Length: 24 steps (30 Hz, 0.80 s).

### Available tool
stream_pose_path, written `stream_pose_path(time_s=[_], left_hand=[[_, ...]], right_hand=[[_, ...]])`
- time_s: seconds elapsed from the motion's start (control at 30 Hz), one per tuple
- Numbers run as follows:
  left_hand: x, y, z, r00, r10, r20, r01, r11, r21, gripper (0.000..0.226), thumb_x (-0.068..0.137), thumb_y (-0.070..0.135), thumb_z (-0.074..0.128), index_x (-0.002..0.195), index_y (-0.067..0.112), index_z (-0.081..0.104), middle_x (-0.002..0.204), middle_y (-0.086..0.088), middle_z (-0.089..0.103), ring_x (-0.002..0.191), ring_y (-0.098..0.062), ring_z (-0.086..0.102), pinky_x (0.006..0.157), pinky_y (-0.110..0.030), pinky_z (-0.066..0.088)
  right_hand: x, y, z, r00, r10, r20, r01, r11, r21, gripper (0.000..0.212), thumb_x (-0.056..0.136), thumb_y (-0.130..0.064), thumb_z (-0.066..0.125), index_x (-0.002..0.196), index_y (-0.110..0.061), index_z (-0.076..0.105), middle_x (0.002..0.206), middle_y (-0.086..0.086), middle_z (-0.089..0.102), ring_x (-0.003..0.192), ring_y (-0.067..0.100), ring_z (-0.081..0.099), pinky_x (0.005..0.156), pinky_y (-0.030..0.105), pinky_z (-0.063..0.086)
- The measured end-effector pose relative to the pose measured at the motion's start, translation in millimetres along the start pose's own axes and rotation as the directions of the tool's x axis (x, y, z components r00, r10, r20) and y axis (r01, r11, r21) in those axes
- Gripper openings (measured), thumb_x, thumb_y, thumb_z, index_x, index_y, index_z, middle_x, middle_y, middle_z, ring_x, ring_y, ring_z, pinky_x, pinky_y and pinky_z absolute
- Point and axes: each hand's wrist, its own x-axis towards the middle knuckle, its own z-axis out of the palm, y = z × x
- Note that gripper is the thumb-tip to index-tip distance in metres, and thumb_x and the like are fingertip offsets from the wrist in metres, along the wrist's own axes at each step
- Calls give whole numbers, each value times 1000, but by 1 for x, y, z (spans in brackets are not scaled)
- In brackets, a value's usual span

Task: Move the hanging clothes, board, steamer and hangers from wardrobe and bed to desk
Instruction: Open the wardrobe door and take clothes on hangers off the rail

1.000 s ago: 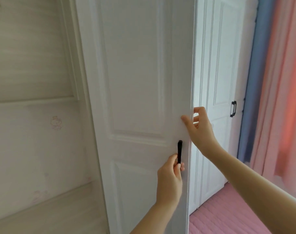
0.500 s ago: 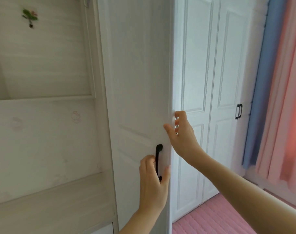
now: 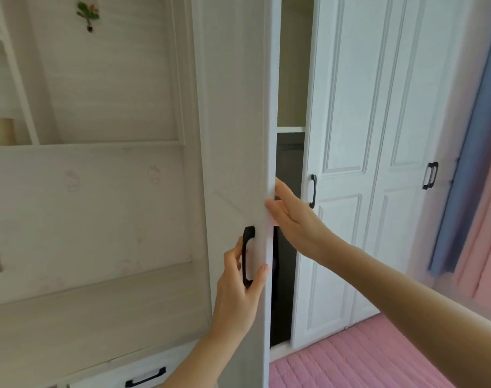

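Note:
A white wardrobe door point(image 3: 233, 135) stands swung out, its edge turned toward me. My left hand point(image 3: 238, 287) grips its black handle point(image 3: 247, 256), fingers curled round the bar. My right hand point(image 3: 292, 217) holds the door's free edge, thumb on the front and fingers behind it. Through the gap the wardrobe inside point(image 3: 287, 169) shows a shelf above and something dark hanging below; what it is stays unclear. No board, steamer or hangers can be seen.
Shut wardrobe doors point(image 3: 378, 135) with black handles stand to the right. Blue and pink curtains point(image 3: 474, 191) hang at far right. A pink quilted surface point(image 3: 364, 357) lies below. A pale wooden shelf unit point(image 3: 98, 191) with a drawer point(image 3: 143, 373) is on the left.
The door has swung further open to the left, uncovering a gap into the wardrobe. Both hands stayed on the door and moved with it.

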Motion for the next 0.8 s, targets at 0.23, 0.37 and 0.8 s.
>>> stream_pose_path(time_s=[0.23, 0.37, 0.8], left_hand=[[-8, -4, -34, 994, -34, -103, 24, 995, -97, 49, 84, 48, 64, 123, 25, 45, 119, 18, 58, 111, 4, 56, 84, -9, 45], [-12, -13, -57, 985, -49, -164, 32, 994, -107, 42, 85, 45, 63, 120, 28, 47, 109, 11, 63, 100, -6, 63, 82, -21, 52], [-18, -9, -74, 988, -53, -144, 40, 995, -96, 33, 86, 34, 59, 117, 36, 48, 113, 17, 64, 108, 4, 60, 84, -11, 46]], right_hand=[[10, -11, 37, 989, -118, 85, 124, 991, -60, 57, 103, -30, 31, 151, -38, 2, 152, -16, 32, 139, 8, 31, 114, 42, 31], [17, -22, 61, 984, -145, 103, 157, 981, -117, 63, 102, -34, 33, 152, -33, -6, 158, -15, 17, 143, 11, 23, 117, 36, 25], [23, -18, 77, 982, -181, 59, 184, 981, -59, 63, 101, -35, 35, 153, -30, -1, 159, -10, 12, 145, 11, 18, 113, 17, 24]])
